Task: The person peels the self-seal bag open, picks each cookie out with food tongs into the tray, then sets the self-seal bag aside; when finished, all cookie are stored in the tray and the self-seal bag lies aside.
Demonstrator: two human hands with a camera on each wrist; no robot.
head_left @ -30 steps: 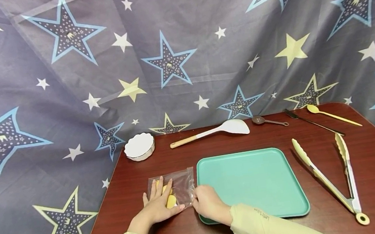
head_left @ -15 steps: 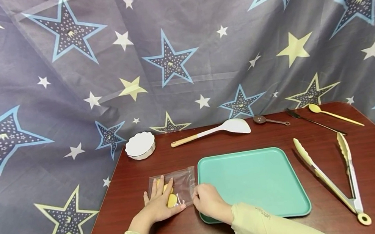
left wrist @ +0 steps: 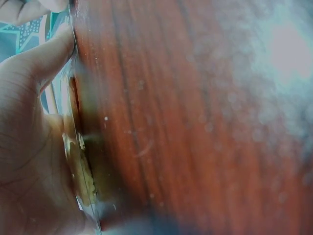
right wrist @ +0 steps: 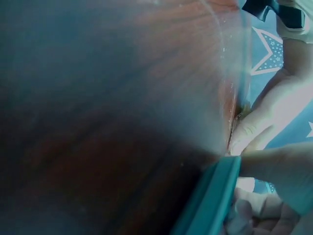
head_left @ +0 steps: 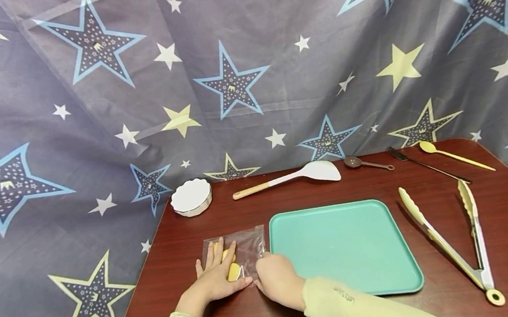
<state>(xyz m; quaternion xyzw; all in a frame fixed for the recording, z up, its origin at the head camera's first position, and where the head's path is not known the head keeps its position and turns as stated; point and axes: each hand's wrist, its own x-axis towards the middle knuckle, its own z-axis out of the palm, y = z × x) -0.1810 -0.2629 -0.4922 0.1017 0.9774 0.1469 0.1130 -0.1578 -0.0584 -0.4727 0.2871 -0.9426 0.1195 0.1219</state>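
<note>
A clear plastic bag (head_left: 248, 242) lies flat on the table, left of the teal tray (head_left: 338, 248). Several rounded yellow pieces (head_left: 234, 272) show inside it, partly hidden under my left hand (head_left: 215, 279). That hand is spread with straight fingers and presses on the bag. In the left wrist view the yellow pieces (left wrist: 80, 171) appear beside the palm. My right hand (head_left: 278, 277) is curled at the bag's right edge and pinches it there, with the wrist crossing the tray's near left corner. Its fingertips are mostly hidden in the head view.
Along the back stand a white fluted dish (head_left: 191, 198), a white spatula (head_left: 293, 176) with a wooden handle, a brown measuring spoon (head_left: 366, 163), a thin dark utensil (head_left: 429, 165) and a yellow spoon (head_left: 455, 154). Spread tongs (head_left: 456, 245) lie right of the tray. A star-patterned cloth hangs behind.
My right hand has shifted slightly left and toward me along the bag's right edge, its fingers now further over the bag. The left hand stays pressed in place.
</note>
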